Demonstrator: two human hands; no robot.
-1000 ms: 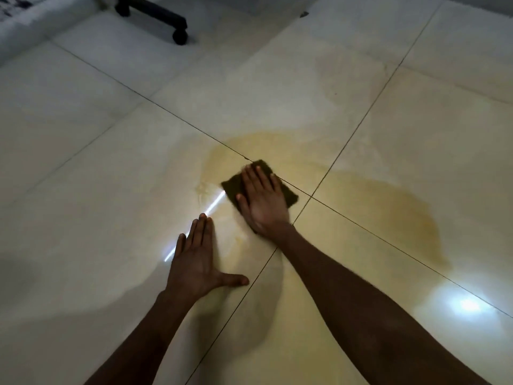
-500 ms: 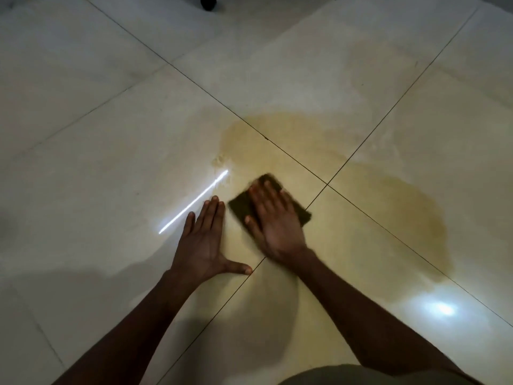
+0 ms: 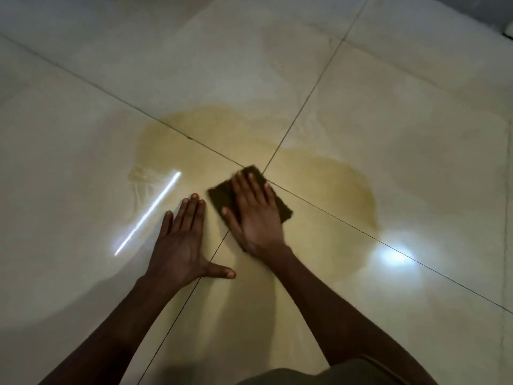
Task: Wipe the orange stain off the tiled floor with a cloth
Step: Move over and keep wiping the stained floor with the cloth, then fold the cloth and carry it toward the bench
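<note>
At the grout cross (image 3: pixel 262 172) where four tiles meet, the dark cloth (image 3: pixel 222 194) lies flat on the tiled floor (image 3: pixel 83 134), its far corner just touching the cross. The right hand (image 3: pixel 254 215) presses it down w/ palm flat and fingers spread, not gripping; the cloth's middle is hidden under that hand, only the far corner, left edge and right edge showing. The left hand (image 3: pixel 183 240) is just beside the cloth on its left, planted flat on bare tile, fingers together, thumb stuck out across the grout line, holding nothing.

The orange stain (image 3: pixel 333 184) spreads around the cross over all four tiles: a darker rim curves well to the right of the cloth, a paler lobe lies beyond it, and streaky smears sit at the left edge. Outside the stain rim there's open tile on every side.

A thin bright light streak (image 3: pixel 148 213) lies left of the left hand; a round glare spot (image 3: pixel 394 257) sits right of the right forearm. Cloth edges look blurred. A bit of dark clothing is cut off at the bottom edge.
</note>
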